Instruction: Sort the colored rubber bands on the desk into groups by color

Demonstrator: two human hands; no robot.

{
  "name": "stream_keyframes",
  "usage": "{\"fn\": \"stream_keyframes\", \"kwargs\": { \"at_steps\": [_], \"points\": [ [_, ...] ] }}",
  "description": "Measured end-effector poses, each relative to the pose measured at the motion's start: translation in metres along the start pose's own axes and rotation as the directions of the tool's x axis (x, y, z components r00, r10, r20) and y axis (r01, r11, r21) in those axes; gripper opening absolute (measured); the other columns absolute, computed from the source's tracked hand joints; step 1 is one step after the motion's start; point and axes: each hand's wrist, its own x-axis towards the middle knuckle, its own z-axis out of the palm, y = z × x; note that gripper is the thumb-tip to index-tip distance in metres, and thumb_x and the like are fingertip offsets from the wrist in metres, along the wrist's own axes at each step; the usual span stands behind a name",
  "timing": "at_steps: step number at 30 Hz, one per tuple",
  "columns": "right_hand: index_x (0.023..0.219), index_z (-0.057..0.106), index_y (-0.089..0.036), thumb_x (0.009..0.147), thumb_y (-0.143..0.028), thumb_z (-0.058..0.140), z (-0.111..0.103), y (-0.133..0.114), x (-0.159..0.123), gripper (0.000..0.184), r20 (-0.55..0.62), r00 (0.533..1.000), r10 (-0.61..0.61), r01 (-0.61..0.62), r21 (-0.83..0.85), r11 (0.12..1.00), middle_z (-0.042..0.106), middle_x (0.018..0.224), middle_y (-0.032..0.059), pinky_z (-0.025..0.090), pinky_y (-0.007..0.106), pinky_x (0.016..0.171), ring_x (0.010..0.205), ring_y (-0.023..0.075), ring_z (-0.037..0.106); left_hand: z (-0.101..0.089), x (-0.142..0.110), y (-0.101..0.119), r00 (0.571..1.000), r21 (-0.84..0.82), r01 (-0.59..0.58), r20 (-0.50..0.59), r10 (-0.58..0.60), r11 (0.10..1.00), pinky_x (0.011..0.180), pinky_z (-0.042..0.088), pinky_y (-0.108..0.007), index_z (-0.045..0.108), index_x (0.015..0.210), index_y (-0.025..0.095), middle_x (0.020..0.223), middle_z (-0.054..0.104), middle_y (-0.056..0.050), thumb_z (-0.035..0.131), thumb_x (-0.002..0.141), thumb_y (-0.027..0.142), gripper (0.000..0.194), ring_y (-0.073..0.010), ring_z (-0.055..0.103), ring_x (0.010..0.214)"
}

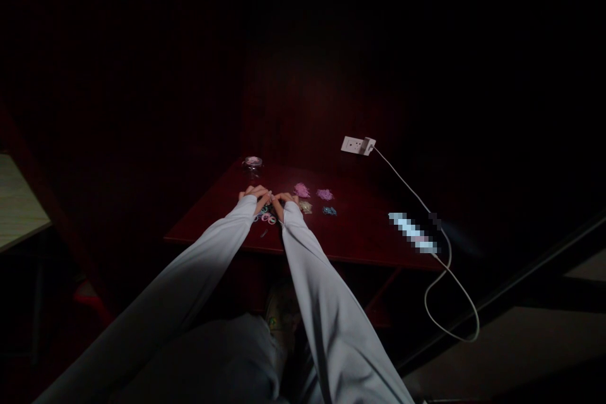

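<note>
Both my arms in pale grey sleeves reach out over a dark red table (360, 237). My left hand (255, 194) and my right hand (285, 199) meet fingertip to fingertip, fingers curled and pinched on something too small to make out. Just under the hands lie several small coloured rings (267, 218) in pink, white and green. To the right of my right hand sit small heaps of tiny bands: a pink one (301, 189), a lilac one (324, 194), a yellowish one (305, 206) and a blue one (329, 210).
A small clear jar (252, 164) with pink contents stands at the table's far left edge. A white wall socket (358, 145) holds a plug whose white cable (442, 278) runs down past the table's right end. A pale desk (19, 202) is at left. The room is very dark.
</note>
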Motion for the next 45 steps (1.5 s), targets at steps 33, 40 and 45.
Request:
{"fn": "stream_keyframes", "kwargs": {
  "at_steps": [33, 40, 45],
  "points": [
    [0.123, 0.081, -0.040, 0.084, -0.048, 0.091, -0.082, -0.006, -0.048, 0.041, 0.353, 0.872, -0.338, 0.404, -0.130, 0.906, 0.066, 0.138, 0.0014, 0.039, 0.040, 0.108, 0.120, 0.0253, 0.051, -0.007, -0.002, 0.007, 0.982, -0.161, 0.115, -0.132, -0.137, 0.980, 0.106, 0.040, -0.048, 0.066, 0.076, 0.025, 0.099, 0.076, -0.005, 0.035, 0.109, 0.030, 0.045, -0.0295, 0.061, 0.109],
    [0.131, 0.078, -0.040, 0.083, -0.046, 0.091, -0.053, -0.018, -0.044, 0.050, 0.269, 0.899, -0.346, 0.403, -0.202, 0.892, 0.060, 0.147, 0.0034, 0.036, 0.042, 0.110, 0.128, 0.0290, 0.047, -0.010, -0.002, 0.010, 0.985, -0.137, 0.130, -0.095, -0.143, 0.982, 0.108, 0.039, -0.046, 0.068, 0.080, 0.025, 0.108, 0.076, -0.005, 0.034, 0.110, 0.029, 0.046, -0.0282, 0.060, 0.114],
    [0.130, 0.078, -0.037, 0.087, -0.040, 0.086, -0.032, -0.019, -0.034, 0.044, 0.192, 0.935, -0.297, 0.336, -0.214, 0.917, 0.059, 0.146, 0.0044, 0.036, 0.042, 0.108, 0.126, 0.0292, 0.047, -0.009, -0.004, 0.010, 0.986, -0.128, 0.117, -0.102, -0.131, 0.985, 0.109, 0.038, -0.045, 0.071, 0.081, 0.025, 0.108, 0.076, -0.005, 0.033, 0.110, 0.030, 0.048, -0.0279, 0.060, 0.114]
  ]
}}
